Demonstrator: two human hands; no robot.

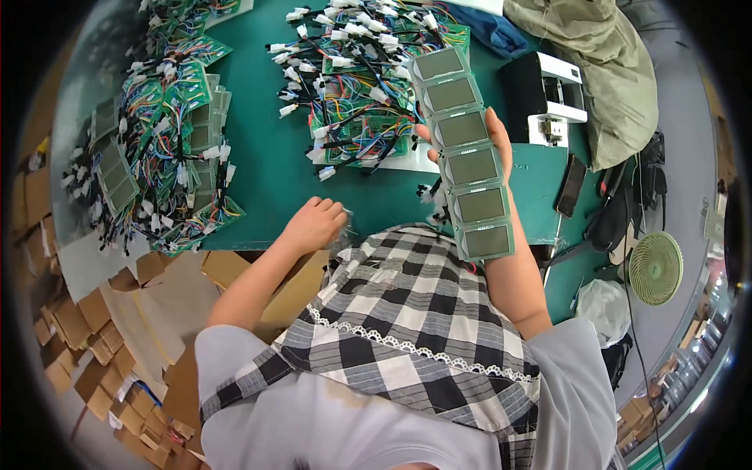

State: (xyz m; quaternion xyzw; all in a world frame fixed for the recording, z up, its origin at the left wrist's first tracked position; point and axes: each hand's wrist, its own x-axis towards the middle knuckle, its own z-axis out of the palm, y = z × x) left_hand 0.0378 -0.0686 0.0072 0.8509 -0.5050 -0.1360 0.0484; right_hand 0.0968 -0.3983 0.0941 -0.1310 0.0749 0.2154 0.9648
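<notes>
My right hand [501,139] grips a long strip of joined circuit boards with grey display screens [473,166]. The strip tilts up and away over the bench edge, screens facing up, with the thumb and fingers at its two sides. Dark wires with white plugs show beside its left edge. My left hand [315,226] rests at the bench's near edge, fingers curled inward. A small clear, crinkled bit shows at its fingertips, too faint to name. Beyond both hands lies a heap of green circuit boards with coloured wires and white plugs [360,117].
Another pile of wired boards and display strips [168,141] covers the left of the green bench [262,157]. At right are a black-and-white machine [558,98], a phone [571,186], a green fan [656,269], a plastic bag [603,312] and khaki cloth [607,70]. Cardboard boxes [82,313] stand at lower left.
</notes>
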